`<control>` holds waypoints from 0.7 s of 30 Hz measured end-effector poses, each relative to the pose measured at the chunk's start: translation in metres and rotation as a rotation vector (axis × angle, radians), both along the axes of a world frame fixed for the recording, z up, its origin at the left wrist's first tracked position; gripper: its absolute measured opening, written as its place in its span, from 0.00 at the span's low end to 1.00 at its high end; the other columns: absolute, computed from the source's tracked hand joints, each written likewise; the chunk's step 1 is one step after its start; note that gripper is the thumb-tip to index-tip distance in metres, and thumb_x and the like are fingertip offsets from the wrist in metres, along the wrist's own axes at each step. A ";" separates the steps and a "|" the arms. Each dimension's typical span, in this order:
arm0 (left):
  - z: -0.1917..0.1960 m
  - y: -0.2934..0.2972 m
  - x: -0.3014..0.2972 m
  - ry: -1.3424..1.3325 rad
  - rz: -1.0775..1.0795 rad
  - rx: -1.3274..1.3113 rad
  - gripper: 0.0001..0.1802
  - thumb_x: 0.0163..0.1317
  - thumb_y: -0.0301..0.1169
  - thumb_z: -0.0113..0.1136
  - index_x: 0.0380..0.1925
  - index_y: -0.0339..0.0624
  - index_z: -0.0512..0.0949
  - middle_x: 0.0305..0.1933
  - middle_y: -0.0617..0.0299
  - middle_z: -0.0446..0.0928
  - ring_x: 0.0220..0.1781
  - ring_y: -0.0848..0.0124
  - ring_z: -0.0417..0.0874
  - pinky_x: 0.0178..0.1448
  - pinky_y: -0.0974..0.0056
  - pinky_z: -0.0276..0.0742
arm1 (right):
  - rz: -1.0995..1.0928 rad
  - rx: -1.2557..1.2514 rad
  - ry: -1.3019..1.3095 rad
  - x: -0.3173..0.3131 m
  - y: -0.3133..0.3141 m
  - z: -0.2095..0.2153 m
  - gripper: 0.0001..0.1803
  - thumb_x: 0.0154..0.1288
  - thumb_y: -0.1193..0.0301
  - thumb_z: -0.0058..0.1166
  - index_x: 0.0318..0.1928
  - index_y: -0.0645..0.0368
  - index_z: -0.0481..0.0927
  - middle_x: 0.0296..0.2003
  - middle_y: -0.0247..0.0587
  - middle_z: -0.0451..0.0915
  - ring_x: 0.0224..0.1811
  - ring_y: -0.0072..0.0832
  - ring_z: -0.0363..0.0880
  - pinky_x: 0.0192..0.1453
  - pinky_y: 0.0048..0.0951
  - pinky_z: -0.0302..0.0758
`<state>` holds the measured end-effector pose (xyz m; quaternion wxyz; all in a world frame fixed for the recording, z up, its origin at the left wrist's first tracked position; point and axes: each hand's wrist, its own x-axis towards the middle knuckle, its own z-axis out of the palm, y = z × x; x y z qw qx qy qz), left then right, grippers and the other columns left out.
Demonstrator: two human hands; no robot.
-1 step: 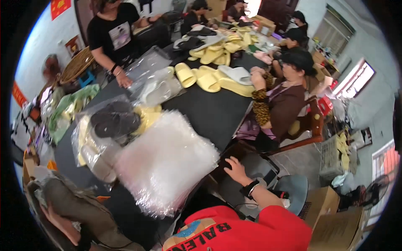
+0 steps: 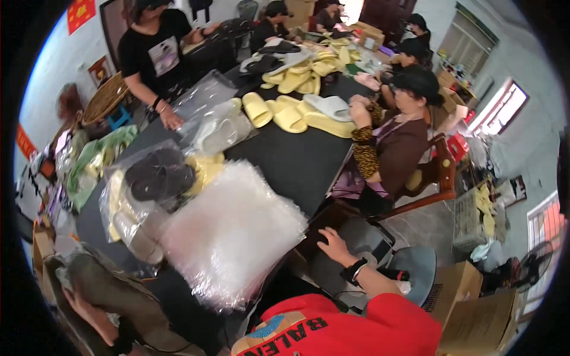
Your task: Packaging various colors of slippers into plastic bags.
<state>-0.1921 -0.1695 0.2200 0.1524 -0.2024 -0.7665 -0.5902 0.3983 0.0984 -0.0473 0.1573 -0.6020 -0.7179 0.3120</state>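
Observation:
At lower left my left hand [image 2: 90, 312] lies against a thick grey-brown cloth [image 2: 110, 288], closed on its edge; folds hide part of the fingers. My right hand [image 2: 334, 244] is held out over a dark chair [image 2: 356, 238] beside the table, fingers apart, holding nothing. A black band circles that wrist. Between my hands, a stack of clear plastic bags [image 2: 234, 228] lies at the table's near end. Beyond the stack are bagged grey slippers [image 2: 138, 234], bagged dark slippers [image 2: 159, 177] and a yellow slipper [image 2: 206, 169].
Several people sit or stand around the long black table [image 2: 297, 169]. One at right [image 2: 401, 127] holds a pale slipper [image 2: 328, 107]. Another's hand [image 2: 172, 118] touches plastic at left. Yellow slippers [image 2: 291, 114] are piled farther back. Cardboard boxes [image 2: 454, 291] stand at lower right.
The view has shifted slightly, so the table and people sit a little more to the left. Both my hands keep nearly the same pose.

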 end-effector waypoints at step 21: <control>-0.186 0.087 0.220 -0.474 -0.090 -1.130 0.43 0.54 0.33 0.59 0.67 0.50 0.47 0.65 0.49 0.57 0.66 0.48 0.57 0.63 0.43 0.55 | -0.047 -0.444 0.184 0.213 -0.154 -0.112 0.20 0.60 0.59 0.50 0.47 0.60 0.75 0.39 0.44 0.80 0.39 0.35 0.79 0.44 0.33 0.75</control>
